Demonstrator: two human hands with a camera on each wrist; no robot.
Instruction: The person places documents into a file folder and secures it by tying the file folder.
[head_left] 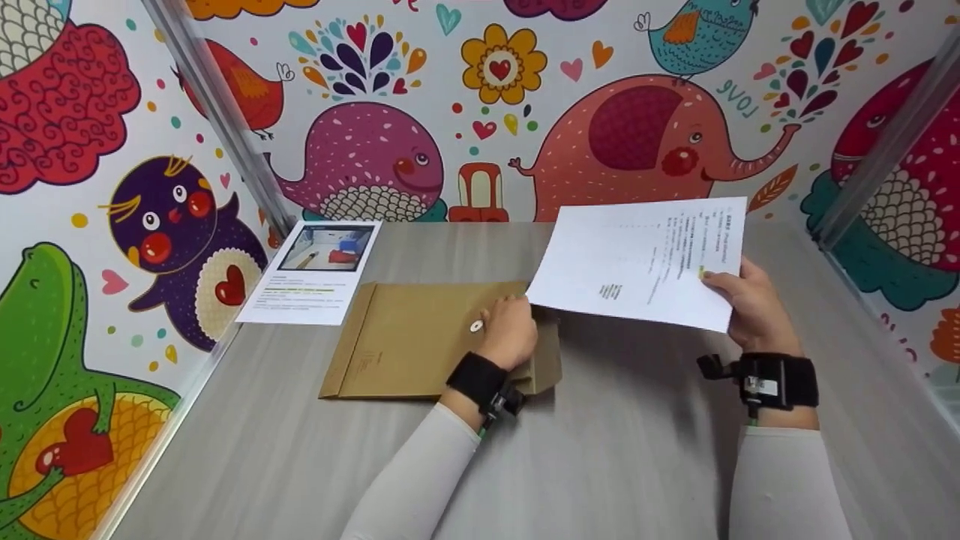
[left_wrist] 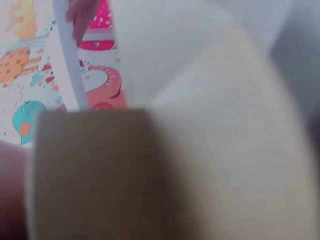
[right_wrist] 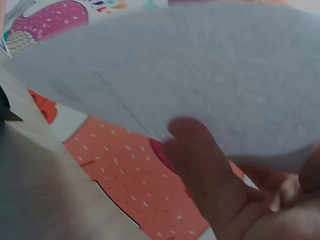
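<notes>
A brown paper envelope (head_left: pixel 409 337) with a small white round button (head_left: pixel 476 325) lies on the table. My left hand (head_left: pixel 511 334), fingers curled, grips it near its open right end, where the flap (head_left: pixel 546 360) sticks out. In the left wrist view the brown envelope (left_wrist: pixel 100 175) fills much of the picture, blurred and close. My right hand (head_left: pixel 761 307) pinches a white printed sheet (head_left: pixel 622 255) at its right edge, thumb on the printed side. The sheet is raised above the table, its left corner close to my left hand. The right wrist view shows the sheet's back (right_wrist: pixel 175 75) over the fingers (right_wrist: pixel 197 160).
Another printed sheet (head_left: pixel 307 300), with a photo at its top, lies at the back left, beside the envelope. The grey table (head_left: pixel 600 450) is bordered by a cartoon-patterned back wall (head_left: pixel 495 135) and side walls with metal posts (head_left: pixel 225 120).
</notes>
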